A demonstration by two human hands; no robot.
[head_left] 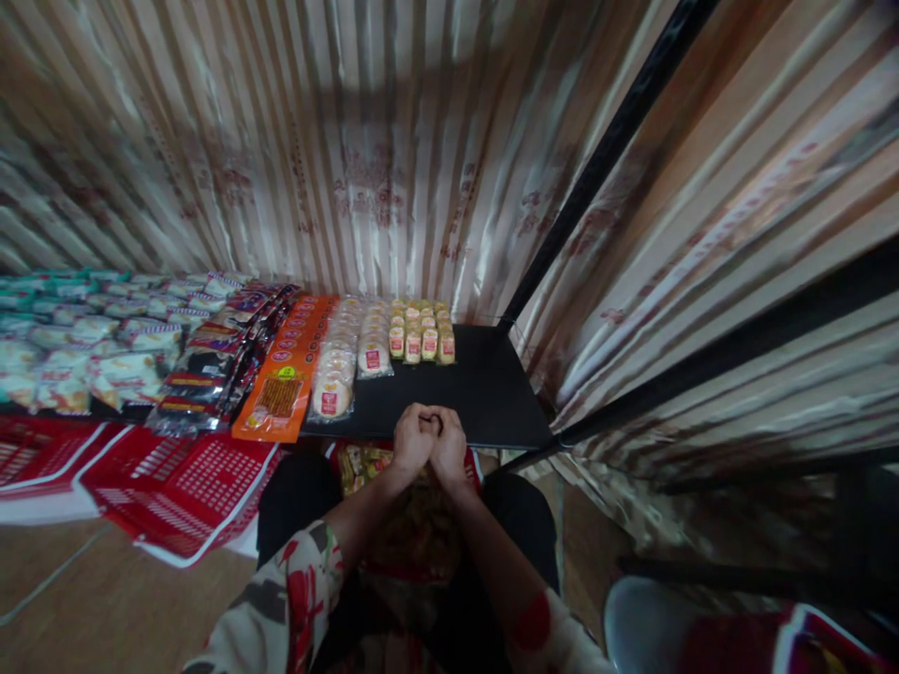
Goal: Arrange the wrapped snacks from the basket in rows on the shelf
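My left hand and my right hand meet over the front edge of the black shelf. Their fingers are curled in and press together at the tips; whatever is between them, if anything, I cannot make out. Just beyond stand rows of small yellow packets with red labels. Left of those lie rows of round, pale wrapped snacks. Below my forearms, between my knees, a basket holds yellow-wrapped packets, partly hidden by my arms.
An orange snack packet, dark glossy packets and many white packets fill the shelf's left side. Red baskets stand below. Black metal posts rise at the right before a pleated curtain. A grey rounded object sits lower right.
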